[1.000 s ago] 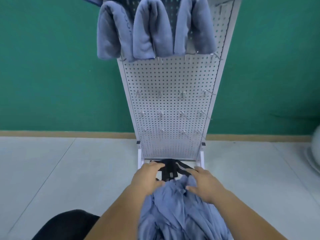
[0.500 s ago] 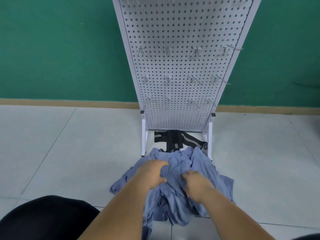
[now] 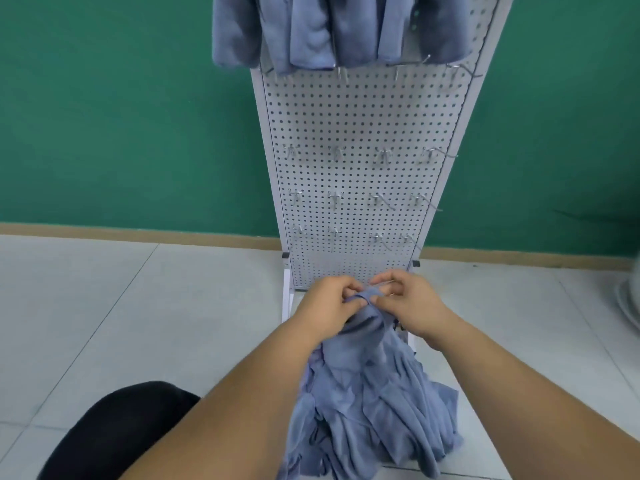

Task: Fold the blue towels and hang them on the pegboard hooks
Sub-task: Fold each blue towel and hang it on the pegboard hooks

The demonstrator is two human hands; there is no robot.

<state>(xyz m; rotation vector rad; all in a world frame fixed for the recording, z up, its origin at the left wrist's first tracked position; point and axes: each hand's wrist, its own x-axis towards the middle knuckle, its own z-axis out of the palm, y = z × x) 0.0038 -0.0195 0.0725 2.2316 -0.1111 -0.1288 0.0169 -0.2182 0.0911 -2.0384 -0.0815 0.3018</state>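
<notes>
A heap of crumpled blue towels [image 3: 374,410] was seen on the tiled floor [image 3: 138,323] beside a black-clad knee [image 3: 114,431]. One towel's edge [image 3: 367,297] was pinched and held up above the heap by the curled fingers of the left hand [image 3: 329,308] and the right hand [image 3: 410,304]. Behind them the white pegboard [image 3: 356,133] was stood, bare hooks [image 3: 382,155] in its lower rows, folded towels [image 3: 311,32] hung at its top

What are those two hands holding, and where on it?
Both the left hand and right hand pinch one blue towel at its bunched top edge; the rest hangs toward the floor.
</notes>
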